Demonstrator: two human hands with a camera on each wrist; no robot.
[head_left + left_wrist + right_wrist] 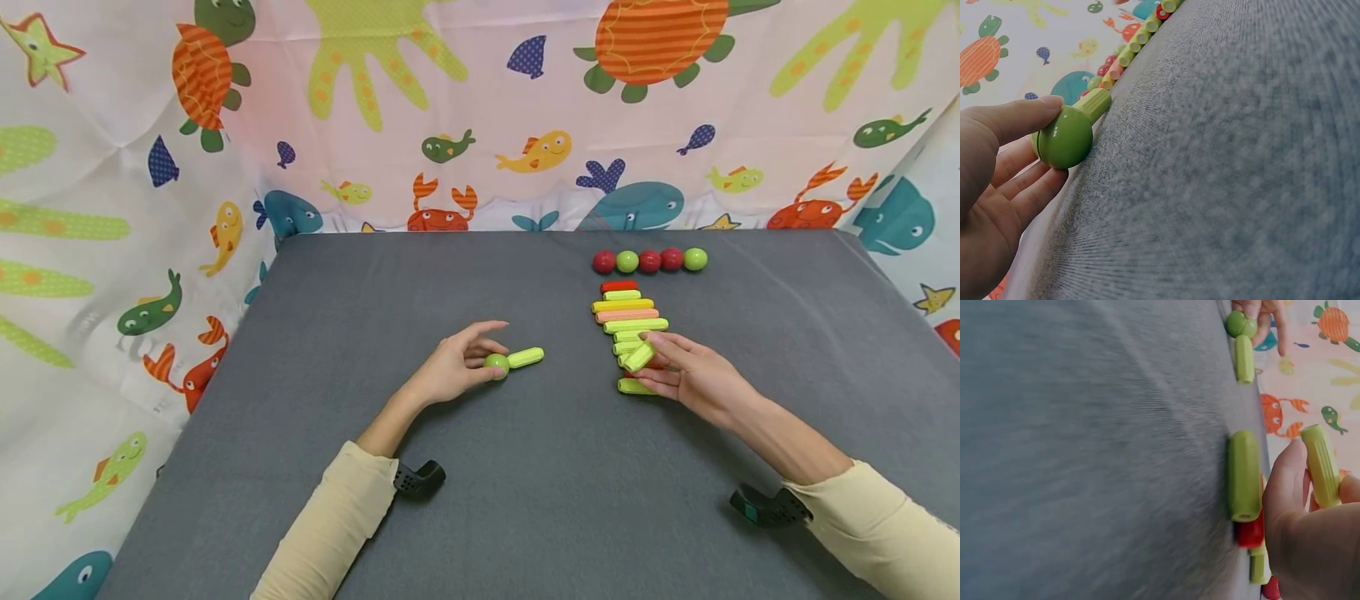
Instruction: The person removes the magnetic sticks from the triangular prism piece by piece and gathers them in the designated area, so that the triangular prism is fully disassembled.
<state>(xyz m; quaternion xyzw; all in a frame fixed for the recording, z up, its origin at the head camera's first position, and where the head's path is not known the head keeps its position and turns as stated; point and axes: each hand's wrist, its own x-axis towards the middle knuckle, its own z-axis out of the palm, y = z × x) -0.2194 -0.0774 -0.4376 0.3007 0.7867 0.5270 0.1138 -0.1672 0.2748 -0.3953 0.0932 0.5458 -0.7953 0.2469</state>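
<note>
My left hand [459, 365] pinches a shiny green ball [497, 364] between thumb and fingers, low over the grey cloth. From the ball a short ribbed light-green stick [527, 358] points right, end against it. In the left wrist view the ball [1066, 137] shows a seam. My right hand [697, 375] holds another light-green stick [640, 357] between thumb and fingers, tilted, above a column of sticks. The right wrist view shows this held stick [1321, 465] upright in the fingers. Below that hand lies a light-green stick [636, 387], partly covered by the fingers.
The column holds several sticks: a red one [618, 287], a yellow one [622, 305], a salmon one [627, 316] and light-green ones. Behind it runs a row of red balls [604, 262] and green balls [695, 259]. A sea-animal print curtain [480, 108] hangs behind the table.
</note>
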